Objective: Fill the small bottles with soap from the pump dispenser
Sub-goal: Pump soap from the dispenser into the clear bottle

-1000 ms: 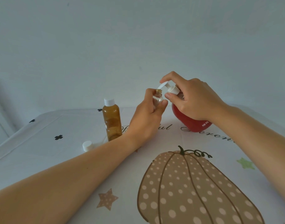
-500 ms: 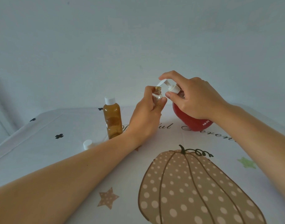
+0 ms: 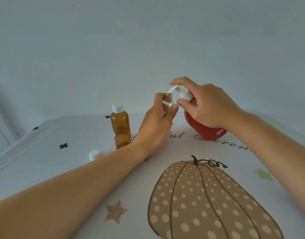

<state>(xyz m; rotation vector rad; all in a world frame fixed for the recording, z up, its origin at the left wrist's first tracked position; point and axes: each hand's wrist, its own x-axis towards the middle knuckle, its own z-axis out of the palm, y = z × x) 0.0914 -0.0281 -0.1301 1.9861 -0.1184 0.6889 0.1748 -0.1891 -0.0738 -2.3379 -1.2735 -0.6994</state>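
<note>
The step in hand looks like the pumping itself: one bottle is lined up under the spout, ready for soap. Just above the middle of the frame, the left hand (image 3: 155,128) grips the small clear bottle (image 3: 168,104) between thumb and fingers. It holds the bottle upright and off the table (image 3: 37,159), and the open, threaded mouth sits directly below the tip of the white spout (image 3: 171,90). The bottle appears empty or nearly so, since no coloured soap shows through the glass.

Right of it, the right hand (image 3: 207,107) is wrapped over the red pump dispenser (image 3: 206,131). Its index finger lies across the pump head (image 3: 175,87), its thumb is at the white collar, and the other fingers curl round the neck. The dispenser stands on the table and seems to tilt a little toward the bottle.

The next move probably calls for a firm, slow press with the index finger. The left hand should hold the mouth steady under the spout, because the opening is narrow and a stray stream would run down the fingers.

Left of centre, an amber bottle (image 3: 121,131) stands capped, and a loose white cap (image 3: 94,154) lies near it.
</note>
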